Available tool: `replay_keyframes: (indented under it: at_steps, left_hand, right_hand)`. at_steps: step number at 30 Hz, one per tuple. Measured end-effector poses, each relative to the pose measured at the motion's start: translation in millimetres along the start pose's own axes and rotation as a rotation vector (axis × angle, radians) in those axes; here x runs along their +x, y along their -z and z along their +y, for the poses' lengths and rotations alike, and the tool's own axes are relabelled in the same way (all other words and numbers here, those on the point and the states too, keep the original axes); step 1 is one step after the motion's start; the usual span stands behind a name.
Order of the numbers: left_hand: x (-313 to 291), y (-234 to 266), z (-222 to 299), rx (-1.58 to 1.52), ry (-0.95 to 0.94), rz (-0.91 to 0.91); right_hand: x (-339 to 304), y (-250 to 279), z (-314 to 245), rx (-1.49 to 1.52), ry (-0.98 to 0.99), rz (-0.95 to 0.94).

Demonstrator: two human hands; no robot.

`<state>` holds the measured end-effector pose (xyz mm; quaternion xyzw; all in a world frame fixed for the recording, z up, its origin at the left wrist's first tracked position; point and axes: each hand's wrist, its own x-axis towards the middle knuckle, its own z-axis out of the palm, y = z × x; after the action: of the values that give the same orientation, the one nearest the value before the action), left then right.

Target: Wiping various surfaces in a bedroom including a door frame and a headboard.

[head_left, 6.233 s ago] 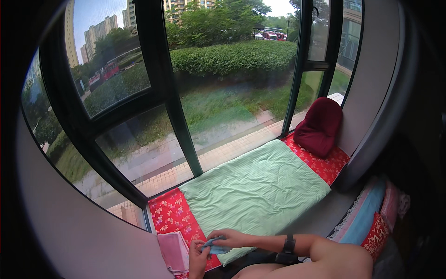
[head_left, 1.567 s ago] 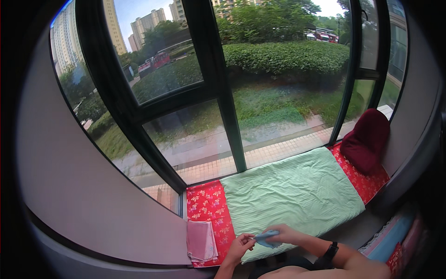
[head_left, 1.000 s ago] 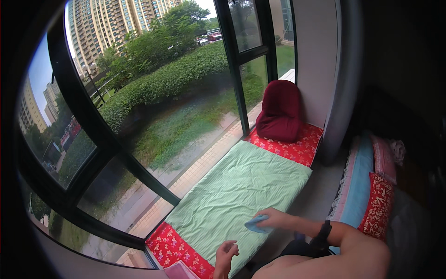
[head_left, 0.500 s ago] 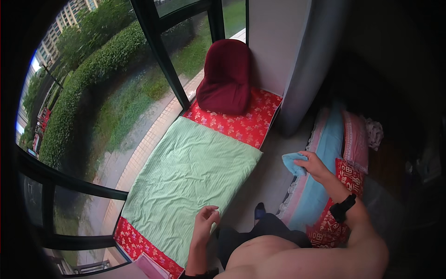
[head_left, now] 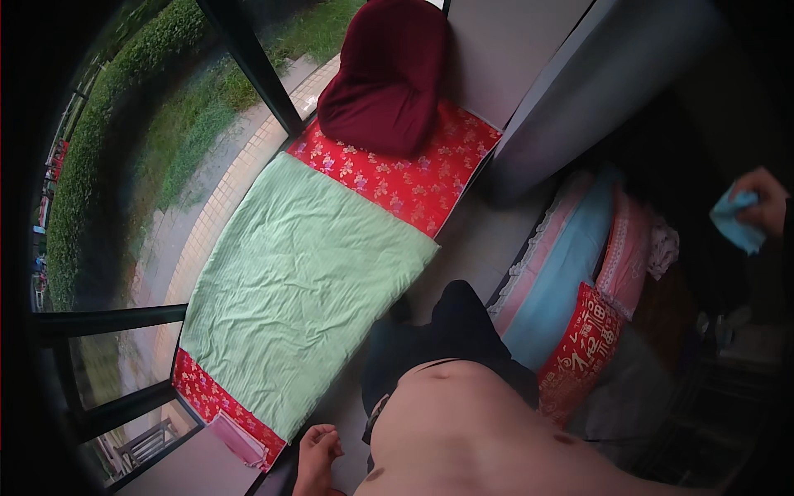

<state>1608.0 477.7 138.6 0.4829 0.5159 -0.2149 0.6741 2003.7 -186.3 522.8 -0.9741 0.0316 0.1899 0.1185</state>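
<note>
My right hand (head_left: 769, 198) is out at the far right, its fingers closed on a light blue cloth (head_left: 734, 220) that hangs from them. Low in the picture, my left hand (head_left: 320, 450) has loosely bent fingers and nothing visible in it. It is just beyond the lower corner of a pale green wrinkled sheet (head_left: 306, 273), not touching it. That sheet lies over a red flowered mat (head_left: 389, 182) on the window ledge.
A dark red legless floor chair (head_left: 385, 83) stands on the mat's far end. Pink folded cloth (head_left: 240, 438) lies at its near end. Right of my legs is bedding: a blue and pink quilt (head_left: 550, 289), a pink pillow (head_left: 628, 256) and a red patterned cushion (head_left: 583, 347). A grey curtain (head_left: 571, 107) hangs behind.
My right hand has swung to the right and up with the blue cloth, away from the quilt. My left hand has dropped lower, off the green sheet. The whole view has shifted.
</note>
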Motion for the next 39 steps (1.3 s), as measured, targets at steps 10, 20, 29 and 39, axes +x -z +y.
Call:
replay_keyframes:
  at_steps: [10,20,29,39]
  left_hand:
    - [-63,-156,264,0.297,-0.374,0.015]
    - [-126,-242,467,0.920,-0.122,0.114]
    - [38,-266,580,-0.077,-1.076,-0.115]
    - [122,-191,495,-1.112,-0.853,-0.133]
  right_hand:
    - [365,-69,-299,0.362,0.999,-0.162]
    - [514,-142,-370,0.654,0.986,-0.533]
    - [562,-163,-519,1.099,0.787,-0.336]
    - [624,-112,-661,0.648,1.064,0.804]
